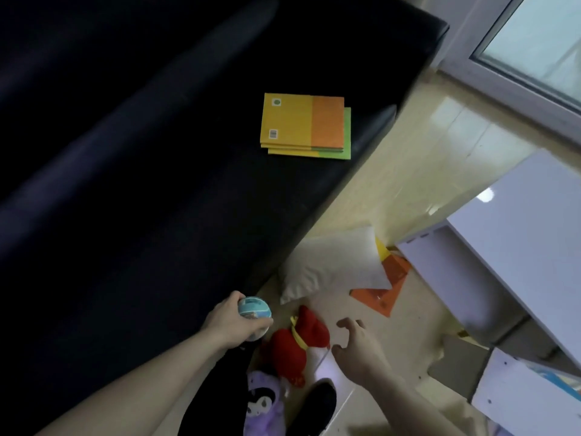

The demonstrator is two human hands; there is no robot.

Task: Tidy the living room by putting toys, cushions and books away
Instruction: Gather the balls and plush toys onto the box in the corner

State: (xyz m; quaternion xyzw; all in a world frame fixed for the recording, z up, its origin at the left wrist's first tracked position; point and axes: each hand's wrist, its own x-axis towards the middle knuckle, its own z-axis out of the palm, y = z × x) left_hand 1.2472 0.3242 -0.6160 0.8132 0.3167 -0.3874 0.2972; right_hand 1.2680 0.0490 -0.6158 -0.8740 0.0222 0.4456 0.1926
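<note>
At lower centre a small ball point(254, 309) is gripped by the left hand point(234, 322) — the right hand point(358, 347) is spread, empty, above the red plush toy point(294, 344).

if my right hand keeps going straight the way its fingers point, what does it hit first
Probably the red plush toy. The right hand hangs open above the floor, fingers aimed up-left toward it. Beyond lies the white cushion. Depth is unclear, so the hand might pass above the toy.
</note>
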